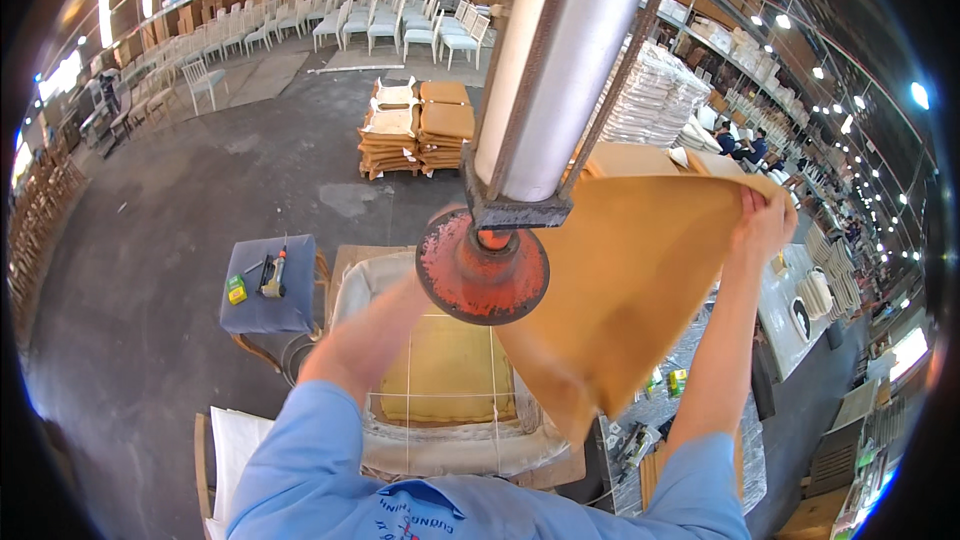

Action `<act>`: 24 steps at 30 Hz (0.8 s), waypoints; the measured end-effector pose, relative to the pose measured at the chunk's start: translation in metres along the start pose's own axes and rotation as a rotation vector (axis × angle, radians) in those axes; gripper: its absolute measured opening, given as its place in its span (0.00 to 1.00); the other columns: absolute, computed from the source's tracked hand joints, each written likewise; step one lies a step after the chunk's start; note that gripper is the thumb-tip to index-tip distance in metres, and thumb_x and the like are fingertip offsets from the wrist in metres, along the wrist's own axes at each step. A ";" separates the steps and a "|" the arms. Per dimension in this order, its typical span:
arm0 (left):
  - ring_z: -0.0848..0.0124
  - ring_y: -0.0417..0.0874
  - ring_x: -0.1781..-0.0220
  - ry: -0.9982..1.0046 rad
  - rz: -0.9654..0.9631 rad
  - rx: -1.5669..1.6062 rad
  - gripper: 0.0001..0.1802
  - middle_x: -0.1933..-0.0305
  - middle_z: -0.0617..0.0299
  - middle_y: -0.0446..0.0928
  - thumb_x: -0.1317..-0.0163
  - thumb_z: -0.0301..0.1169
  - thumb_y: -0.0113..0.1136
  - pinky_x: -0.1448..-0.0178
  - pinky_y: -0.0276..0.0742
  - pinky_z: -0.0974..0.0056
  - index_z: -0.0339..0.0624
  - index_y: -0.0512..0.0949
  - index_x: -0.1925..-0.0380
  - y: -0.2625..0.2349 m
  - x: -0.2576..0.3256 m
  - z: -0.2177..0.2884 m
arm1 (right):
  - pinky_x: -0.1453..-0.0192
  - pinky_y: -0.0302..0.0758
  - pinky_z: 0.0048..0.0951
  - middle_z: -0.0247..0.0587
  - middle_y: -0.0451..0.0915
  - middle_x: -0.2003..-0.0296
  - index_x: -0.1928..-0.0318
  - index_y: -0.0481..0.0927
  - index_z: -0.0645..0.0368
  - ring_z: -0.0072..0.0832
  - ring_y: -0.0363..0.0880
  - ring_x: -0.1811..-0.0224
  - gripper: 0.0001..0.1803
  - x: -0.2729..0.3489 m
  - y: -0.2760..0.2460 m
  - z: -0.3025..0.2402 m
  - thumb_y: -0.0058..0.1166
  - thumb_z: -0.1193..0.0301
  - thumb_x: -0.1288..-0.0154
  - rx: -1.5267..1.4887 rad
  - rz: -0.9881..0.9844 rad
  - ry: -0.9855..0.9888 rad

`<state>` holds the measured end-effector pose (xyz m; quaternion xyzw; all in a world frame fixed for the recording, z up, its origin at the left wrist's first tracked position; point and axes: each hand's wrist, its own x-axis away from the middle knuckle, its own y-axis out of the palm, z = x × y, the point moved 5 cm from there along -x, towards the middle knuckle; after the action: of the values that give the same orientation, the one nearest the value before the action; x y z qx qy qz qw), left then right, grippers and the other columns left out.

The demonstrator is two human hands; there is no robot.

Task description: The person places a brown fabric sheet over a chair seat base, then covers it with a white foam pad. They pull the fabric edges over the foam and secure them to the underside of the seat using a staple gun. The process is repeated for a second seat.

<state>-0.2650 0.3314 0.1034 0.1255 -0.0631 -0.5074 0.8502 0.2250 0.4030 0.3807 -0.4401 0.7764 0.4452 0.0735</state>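
A large tan sheet, looking like leather or upholstery cover (620, 270), hangs spread out on the right. High on its far right corner, my right hand (762, 225) is closed around the edge. My left forearm (385, 330) reaches up behind the red press disc (485, 265), which hides most of that hand, so its fingers cannot be made out. Below the disc lies a yellow-tan cushion pad (445, 375) crossed by thin cords. Around the pad runs a padded, plastic-covered frame (440, 452).
A thick metal cylinder (545, 70) stands over the work. To the left, a blue stool (268, 285) carries a staple gun (273, 275) and a small green-yellow box (236, 289). Stacked tan cushions (415, 130) and white chairs (385, 25) stand farther back. A plastic-covered table (700, 360) is on the right.
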 end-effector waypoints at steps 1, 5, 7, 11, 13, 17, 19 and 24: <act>0.77 0.82 0.53 0.059 0.021 -0.038 0.15 0.53 0.70 0.86 0.20 0.43 0.70 0.50 0.79 0.63 0.46 0.87 0.46 -0.015 -0.030 0.036 | 0.47 0.96 0.55 0.58 0.85 0.49 0.35 0.68 0.65 0.51 0.93 0.53 0.18 -0.015 0.012 0.017 0.56 0.76 0.18 0.004 -0.015 0.055; 0.80 0.81 0.59 0.302 0.060 -0.163 0.16 0.58 0.72 0.87 0.23 0.44 0.72 0.56 0.78 0.66 0.44 0.91 0.50 -0.049 -0.097 0.196 | 0.45 0.95 0.58 0.59 0.83 0.46 0.35 0.71 0.68 0.55 0.92 0.48 0.16 -0.059 0.062 0.068 0.52 0.76 0.16 -0.078 -0.084 0.297; 0.80 0.81 0.61 0.391 0.037 -0.172 0.17 0.60 0.72 0.87 0.23 0.45 0.73 0.58 0.78 0.67 0.43 0.92 0.51 -0.041 -0.104 0.241 | 0.43 0.95 0.57 0.58 0.84 0.47 0.35 0.72 0.69 0.55 0.92 0.49 0.14 -0.078 0.087 0.070 0.45 0.74 0.13 -0.036 -0.111 0.330; 0.80 0.82 0.59 0.574 0.042 -0.291 0.17 0.60 0.70 0.88 0.22 0.45 0.71 0.55 0.79 0.67 0.42 0.92 0.50 -0.051 -0.091 0.328 | 0.44 0.95 0.57 0.58 0.84 0.48 0.37 0.73 0.70 0.54 0.92 0.50 0.14 -0.080 0.112 0.099 0.42 0.73 0.12 -0.007 -0.155 0.466; 0.80 0.82 0.58 0.605 0.068 -0.389 0.17 0.60 0.69 0.88 0.22 0.44 0.70 0.53 0.79 0.67 0.41 0.91 0.50 -0.069 -0.080 0.338 | 0.46 0.95 0.56 0.59 0.84 0.48 0.38 0.73 0.69 0.54 0.92 0.52 0.14 -0.061 0.118 0.117 0.42 0.72 0.11 0.016 -0.179 0.535; 0.79 0.82 0.54 0.662 0.092 -0.694 0.17 0.59 0.69 0.88 0.22 0.43 0.70 0.47 0.79 0.66 0.39 0.91 0.50 -0.106 -0.055 0.326 | 0.54 0.96 0.52 0.55 0.87 0.52 0.39 0.76 0.66 0.49 0.92 0.59 0.13 -0.023 0.075 0.158 0.45 0.72 0.14 0.036 -0.170 0.716; 0.79 0.82 0.54 0.588 0.101 -0.819 0.17 0.59 0.68 0.88 0.22 0.42 0.69 0.46 0.79 0.66 0.38 0.90 0.49 -0.131 -0.035 0.289 | 0.54 0.95 0.50 0.50 0.88 0.58 0.43 0.80 0.65 0.46 0.91 0.61 0.12 0.032 0.040 0.190 0.49 0.71 0.16 0.053 -0.187 0.838; 0.77 0.83 0.52 0.280 0.010 -0.776 0.13 0.59 0.69 0.88 0.22 0.36 0.68 0.43 0.80 0.64 0.36 0.90 0.51 -0.198 0.055 0.159 | 0.67 0.84 0.36 0.42 0.88 0.66 0.53 0.85 0.61 0.33 0.87 0.69 0.12 0.152 -0.099 0.192 0.55 0.66 0.20 0.117 -0.377 0.927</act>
<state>-0.4434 0.1700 0.1999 -0.1370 0.2485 -0.4675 0.8372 0.1543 0.4328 0.1284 -0.7191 0.6582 0.1376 -0.1752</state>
